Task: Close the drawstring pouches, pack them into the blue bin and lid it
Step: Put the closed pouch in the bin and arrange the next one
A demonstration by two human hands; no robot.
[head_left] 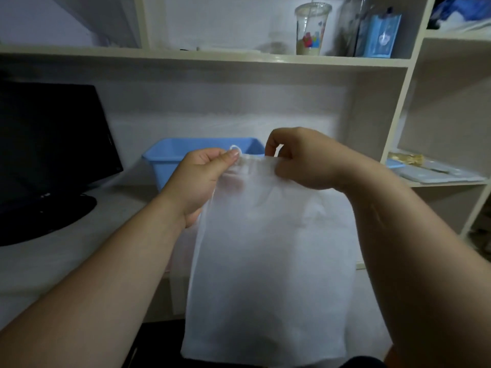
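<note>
A large white drawstring pouch hangs in front of me, held up by its gathered top edge. My left hand pinches the top left corner, where a small loop of cord sticks up above my thumb. At the top right, my right hand grips the hem with curled fingers. Behind both hands the blue bin stands open on the desk; the pouch and hands hide most of it. A pale blue flat piece, perhaps the lid, lies on the right shelf.
A black monitor on its stand fills the left of the desk. The shelf above holds a plastic cup and a blue box. The right-hand shelf unit carries flat packets. The white desk surface runs beneath my arms.
</note>
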